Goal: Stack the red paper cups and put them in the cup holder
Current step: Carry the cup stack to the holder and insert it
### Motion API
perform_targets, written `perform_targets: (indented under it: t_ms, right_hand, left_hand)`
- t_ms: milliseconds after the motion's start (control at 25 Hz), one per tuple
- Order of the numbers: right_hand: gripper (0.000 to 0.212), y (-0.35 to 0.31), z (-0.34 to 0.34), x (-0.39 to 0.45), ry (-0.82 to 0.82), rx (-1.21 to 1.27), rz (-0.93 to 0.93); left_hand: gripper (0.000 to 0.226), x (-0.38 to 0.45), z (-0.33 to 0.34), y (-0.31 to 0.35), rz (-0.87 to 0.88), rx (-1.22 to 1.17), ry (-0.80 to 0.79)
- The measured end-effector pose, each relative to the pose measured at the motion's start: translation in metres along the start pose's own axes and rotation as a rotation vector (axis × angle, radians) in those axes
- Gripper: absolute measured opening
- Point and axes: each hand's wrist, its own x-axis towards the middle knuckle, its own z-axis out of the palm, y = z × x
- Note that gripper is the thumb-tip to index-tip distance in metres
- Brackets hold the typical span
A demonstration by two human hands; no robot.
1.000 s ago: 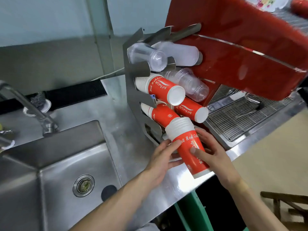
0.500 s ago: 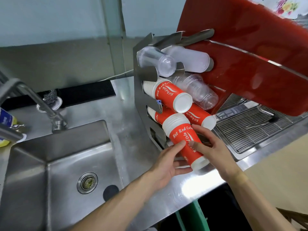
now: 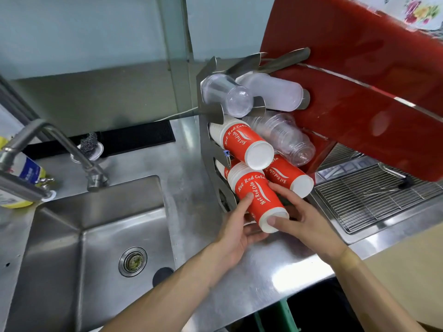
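a stack of red paper cups [image 3: 257, 200] is held by both hands in front of the lower left slot of a metal cup holder [image 3: 211, 140], its white rims pointed into the holder and its white base toward the person. the left hand [image 3: 236, 232] is wrapped around the near side of the stack, fingers curled beneath it and the thumb laid along the red wall. the right hand [image 3: 306, 220] is pressed against the other side, with the thumb set on the base rim and the fingers spread along the far wall. two more red cup stacks [image 3: 242, 143] are lodged in the holder above and to the right, tilted downward, and clear plastic cups [image 3: 227, 97] are kept in the upper slots. the holder is stood on a steel counter [image 3: 189, 168] beside a sink [image 3: 96, 236] with a tap [image 3: 60, 144]. a red machine [image 3: 371, 92] is seen just behind the holder, over a wire drip grate [image 3: 374, 195].
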Motion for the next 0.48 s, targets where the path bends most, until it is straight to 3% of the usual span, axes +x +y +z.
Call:
perform_targets:
  t_ms: [160, 240, 360, 480]
  right_hand:
    - [0.057, 0.007, -0.005, 0.001, 0.071, 0.005, -0.064]
    - [0.054, 0.010, -0.005, 0.003, 0.112, -0.002, -0.091]
    - [0.052, 0.017, -0.007, 0.006, 0.115, -0.005, -0.110]
    - [0.051, 0.022, -0.007, 0.010, 0.111, 0.029, -0.122]
  left_hand:
    - [0.060, -0.009, 0.000, -0.007, 0.140, 0.163, 0.087]
    - [0.064, -0.015, -0.004, -0.016, 0.339, 0.296, 0.119]
    - [0.048, -0.018, -0.015, -0.017, 0.645, 0.579, 0.113]
    - [0.041, -0.013, -0.019, -0.010, 0.812, 0.777, 0.081]
